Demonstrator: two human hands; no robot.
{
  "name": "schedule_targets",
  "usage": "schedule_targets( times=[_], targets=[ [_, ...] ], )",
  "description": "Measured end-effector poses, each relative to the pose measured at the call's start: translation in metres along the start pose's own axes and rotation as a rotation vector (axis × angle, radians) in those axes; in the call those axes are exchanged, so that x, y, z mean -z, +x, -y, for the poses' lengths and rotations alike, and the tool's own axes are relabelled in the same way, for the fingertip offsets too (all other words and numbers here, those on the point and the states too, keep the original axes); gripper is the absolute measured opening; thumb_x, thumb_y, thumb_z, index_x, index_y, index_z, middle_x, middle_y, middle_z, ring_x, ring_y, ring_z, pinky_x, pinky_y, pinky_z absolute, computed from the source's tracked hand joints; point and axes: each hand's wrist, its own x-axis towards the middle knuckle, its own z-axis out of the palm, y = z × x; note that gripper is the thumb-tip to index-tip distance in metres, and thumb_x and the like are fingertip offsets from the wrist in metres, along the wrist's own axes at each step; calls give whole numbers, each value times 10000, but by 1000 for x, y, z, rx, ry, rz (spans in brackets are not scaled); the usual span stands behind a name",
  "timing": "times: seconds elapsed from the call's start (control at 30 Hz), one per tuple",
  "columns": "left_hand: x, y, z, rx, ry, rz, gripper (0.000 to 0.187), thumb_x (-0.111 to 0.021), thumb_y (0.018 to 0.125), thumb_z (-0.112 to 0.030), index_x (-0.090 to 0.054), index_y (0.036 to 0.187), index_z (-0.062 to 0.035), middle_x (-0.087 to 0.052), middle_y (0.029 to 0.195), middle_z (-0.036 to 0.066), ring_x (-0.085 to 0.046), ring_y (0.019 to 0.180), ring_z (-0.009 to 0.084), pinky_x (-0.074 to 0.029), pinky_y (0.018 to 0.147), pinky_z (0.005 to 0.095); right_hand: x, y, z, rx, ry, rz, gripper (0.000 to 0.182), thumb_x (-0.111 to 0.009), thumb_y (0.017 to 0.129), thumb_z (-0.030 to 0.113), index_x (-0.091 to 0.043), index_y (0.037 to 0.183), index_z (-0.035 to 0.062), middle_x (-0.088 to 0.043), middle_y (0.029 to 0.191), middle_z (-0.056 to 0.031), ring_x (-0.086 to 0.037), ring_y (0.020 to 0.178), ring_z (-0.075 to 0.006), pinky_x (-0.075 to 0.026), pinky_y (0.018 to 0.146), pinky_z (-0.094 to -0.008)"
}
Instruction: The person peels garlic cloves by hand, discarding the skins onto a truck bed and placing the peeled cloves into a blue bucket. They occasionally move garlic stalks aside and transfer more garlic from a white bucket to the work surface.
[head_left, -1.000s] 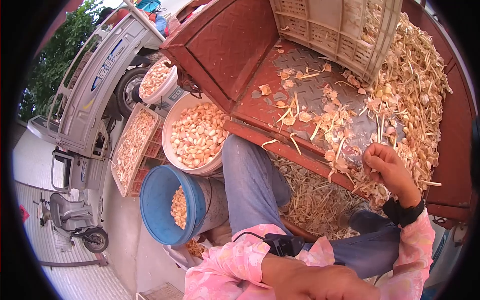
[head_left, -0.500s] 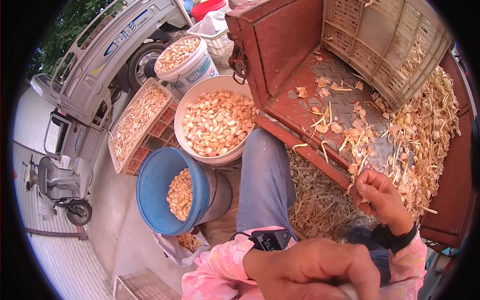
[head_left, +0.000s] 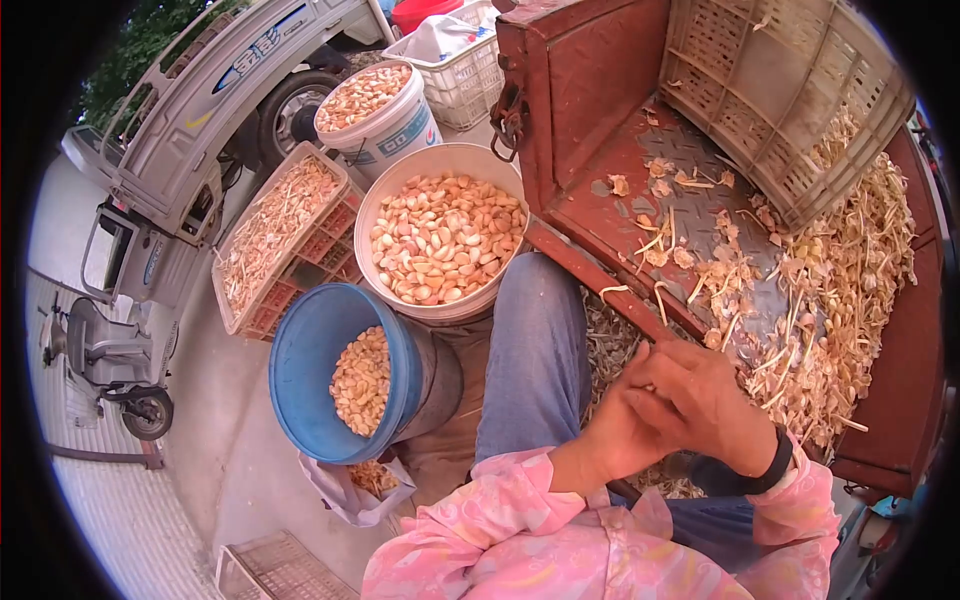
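My left hand [head_left: 615,435] and my right hand [head_left: 715,410] meet at the front edge of the red metal bed [head_left: 600,262], their fingers curled in against each other. Whatever lies between the fingers is hidden. A dark band circles my right wrist. Just beyond the hands, a heap of garlic cloves, dry skins and stalks [head_left: 850,310] covers the right side of the bed. Left of my knee, a wide white bucket [head_left: 364,235] holds many peeled-looking garlic cloves [head_left: 450,240]. A blue bucket [head_left: 300,350] leans beside it with fewer cloves [head_left: 362,382].
A pale plastic crate [head_left: 760,100] rests tilted on the heap. A crate of garlic scraps [head_left: 275,230] and another full white bucket [head_left: 375,142] stand further left. Behind them is a parked grey three-wheeled truck [head_left: 230,90]. A flat crate [head_left: 290,570] lies at the bottom left.
My left hand has risen from the bottom of the view, and my right hand has come slightly down and left to meet it. The view has shifted a little.
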Motion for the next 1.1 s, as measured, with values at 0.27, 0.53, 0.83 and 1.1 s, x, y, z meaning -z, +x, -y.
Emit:
schedule_targets(
  times=[0.27,0.53,0.83,1.1],
  targets=[
    [30,-37,-32,-166,44,-109,287,-427,960,-300,-548,1059,-58,-555,1070,118,-582,934,222,-533,751,339,-8,-13,16,167,56,37,268,-700,712,181,-600,925,50,-588,1041,-109,-564,989,-302,-442,888,-401],
    [27,-238,-184,-1204,818,-997,296,-564,894,-201,-549,1148,-50,-540,1129,135,-546,981,191,-480,824,327,33,-95,-22,-5,-112,183,194,-637,775,163,-571,931,70,-583,885,-61,-616,777,-217,-495,588,-356],
    [-48,-34,-58,-997,2095,-363,278,-525,897,-70,-556,1156,27,-581,1139,120,-532,1088,210,-385,962,322,46,-174,-45,-547,-607,-103,390,-609,812,193,-477,1154,59,-601,852,-84,-632,649,-245,-475,507,-350],
    [-21,155,84,-574,2589,589,219,-650,747,-59,-632,964,-47,-575,966,122,-567,914,311,-465,766,375,43,-202,-48,-331,-332,-58,192,-650,745,125,-552,895,55,-548,784,-86,-595,644,-304,-483,570,-401]
  ],
)
